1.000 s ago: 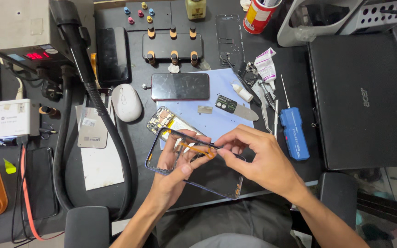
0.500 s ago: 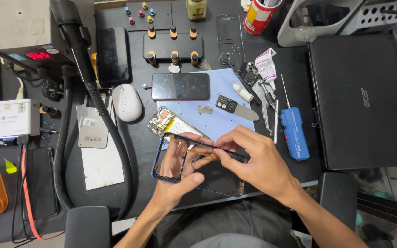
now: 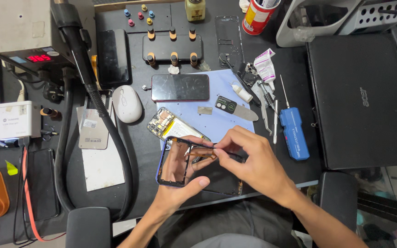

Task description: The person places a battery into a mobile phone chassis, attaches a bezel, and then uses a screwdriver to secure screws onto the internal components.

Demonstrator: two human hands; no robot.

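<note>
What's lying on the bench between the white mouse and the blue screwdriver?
In the head view, between the white mouse and the blue screwdriver lie the opened phone on a blue mat, a metal pry tool, and tweezers.

Glossy plastic phone frame (image 3: 180, 160); matt black laptop (image 3: 361, 98); smooth white mouse (image 3: 126, 103).

Mouse (image 3: 126, 103) left of phone (image 3: 180, 87); laptop (image 3: 361, 98) right.

Phone frame (image 3: 180, 163) now tilted more upright in left hand (image 3: 180, 183) than a second ago, right hand (image 3: 253, 165) shifted slightly lower on its top edge
</note>
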